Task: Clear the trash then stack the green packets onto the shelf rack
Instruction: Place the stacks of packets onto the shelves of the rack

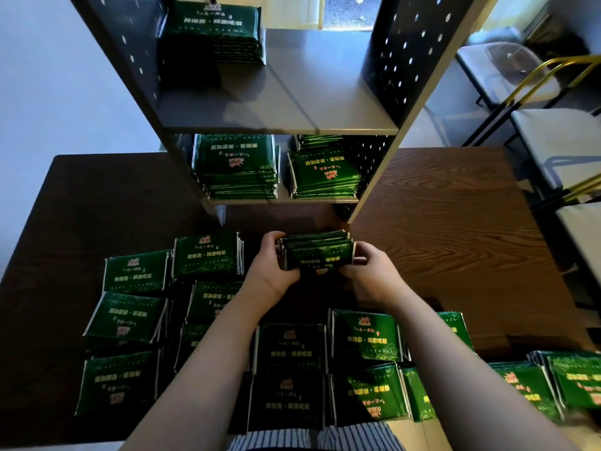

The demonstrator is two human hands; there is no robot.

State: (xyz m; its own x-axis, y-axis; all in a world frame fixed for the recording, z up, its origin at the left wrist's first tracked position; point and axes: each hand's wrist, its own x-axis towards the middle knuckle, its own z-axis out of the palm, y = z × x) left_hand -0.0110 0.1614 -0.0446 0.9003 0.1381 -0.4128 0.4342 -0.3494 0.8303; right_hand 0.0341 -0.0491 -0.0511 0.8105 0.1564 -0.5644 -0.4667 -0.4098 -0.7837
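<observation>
**Both hands grip a packet bundle before the rack**

Nearest the person, well short of the shelf rack [279,130], loose green packets [130,323] lie flat in rows across the dark table [455,222]. Just in front of the rack's foot, the left hand [270,270] and right hand [370,273] hold a bundle of packets [318,252] between them, fingers curled round its two ends. Inside the rack, two stacks [237,164] sit side by side on the lower shelf. One stack [214,30] rests at the back left of the shelf above.
</observation>
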